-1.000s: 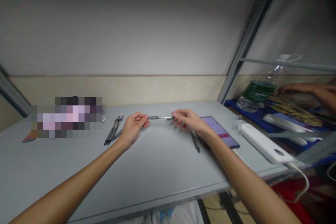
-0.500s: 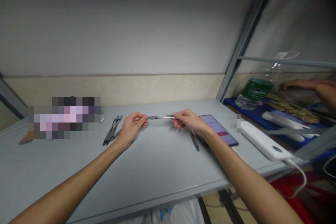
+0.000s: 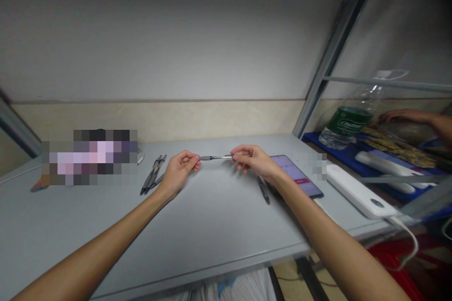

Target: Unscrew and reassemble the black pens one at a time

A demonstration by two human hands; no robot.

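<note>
Between my two hands a grey pen (image 3: 206, 158) is held level above the table, with a thin metallic section showing along its middle. My left hand (image 3: 178, 171) pinches its grey barrel end, thumb against fingers. Around the other end close the thumb and fingertips of my right hand (image 3: 256, 162), the lower fingers hanging loosely apart. Both pen tips are hidden by my fingers. Several grey and black pens (image 3: 151, 176) lie by my left wrist. Another pen (image 3: 263, 190) rests below my right hand, close to a phone (image 3: 300, 179) with a lit screen, partly covered by my forearm.
A white power strip or charger (image 3: 356, 191) with a cable lies at the right edge of the grey table (image 3: 212, 230). Beyond the metal frame are a large water bottle (image 3: 348, 122) and another person's arm (image 3: 413, 116). A pixelated object (image 3: 95, 157) sits at the left.
The view has shifted slightly, moving the scene a little to the right. My right fingers have changed position slightly on the pen end; both hands still hold it.
</note>
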